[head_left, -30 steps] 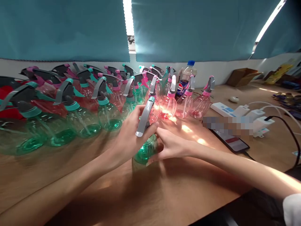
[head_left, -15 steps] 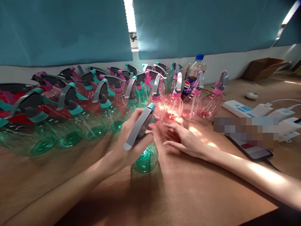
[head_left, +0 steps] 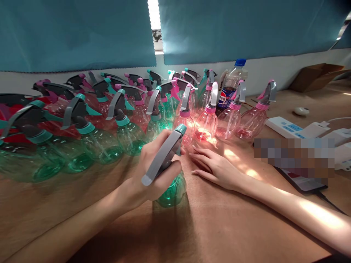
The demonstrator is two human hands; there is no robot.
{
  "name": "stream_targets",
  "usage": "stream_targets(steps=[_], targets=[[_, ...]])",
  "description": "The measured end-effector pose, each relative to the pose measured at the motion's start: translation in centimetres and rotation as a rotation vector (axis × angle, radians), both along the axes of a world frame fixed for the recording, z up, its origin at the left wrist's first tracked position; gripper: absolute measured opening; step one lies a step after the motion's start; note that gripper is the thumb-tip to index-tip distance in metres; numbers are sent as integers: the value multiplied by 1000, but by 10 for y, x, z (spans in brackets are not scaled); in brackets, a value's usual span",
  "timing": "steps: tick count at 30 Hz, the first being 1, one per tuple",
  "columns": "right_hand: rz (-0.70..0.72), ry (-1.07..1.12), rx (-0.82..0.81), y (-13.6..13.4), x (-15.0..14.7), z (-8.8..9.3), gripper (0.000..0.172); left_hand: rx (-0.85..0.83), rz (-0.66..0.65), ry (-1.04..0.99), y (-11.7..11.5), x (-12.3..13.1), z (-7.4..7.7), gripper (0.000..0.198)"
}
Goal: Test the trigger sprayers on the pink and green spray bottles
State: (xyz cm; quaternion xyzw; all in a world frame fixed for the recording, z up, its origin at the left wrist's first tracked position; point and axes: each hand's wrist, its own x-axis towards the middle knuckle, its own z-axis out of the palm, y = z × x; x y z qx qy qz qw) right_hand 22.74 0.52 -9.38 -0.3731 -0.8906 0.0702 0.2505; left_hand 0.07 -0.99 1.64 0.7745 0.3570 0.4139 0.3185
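Observation:
My left hand [head_left: 156,164] is wrapped round the neck of a green spray bottle [head_left: 172,191] with a grey and teal trigger head. The bottle is upright, its base at the table surface, its neck hidden by my fingers. To the right, my right hand [head_left: 215,168] lies on the brown table [head_left: 236,223] with its fingers apart and nothing in it. Just beyond the hands stand pink spray bottles [head_left: 206,126]. Several green spray bottles [head_left: 131,137] form a row on the left.
Behind the front bottles are more spray bottles, with a cola bottle [head_left: 227,95] at their right end. Farther right are a power strip [head_left: 285,126] with plugs, a phone [head_left: 309,182], a white earbud case [head_left: 301,111] and a cardboard box [head_left: 315,77].
The view has shifted slightly. My left hand still grips the green bottle, a little lower in view. My right hand's fingers are spread flatter on the table.

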Motion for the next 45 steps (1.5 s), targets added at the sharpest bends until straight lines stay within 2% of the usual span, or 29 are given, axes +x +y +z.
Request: stream_targets(steps=[7,11,15,27,36,45], targets=[[-25,-26,-21,0,2,0,45,12,-17,5,5,-2,-3,11],[-13,-13,-37,0,4,-1,44,9,-63,-17,6,-3,-3,19],[-15,-18,-38,0,6,-1,45,-34,-53,-13,3,-3,-3,25],[-15,3,-90,0,7,-1,45,-22,-33,-1,6,-4,-5,25],[-10,23,-120,0,10,-3,46,-22,-71,-10,6,-4,-3,14],[-7,39,-129,1,10,-3,45,-12,-74,20,7,-5,-6,27]])
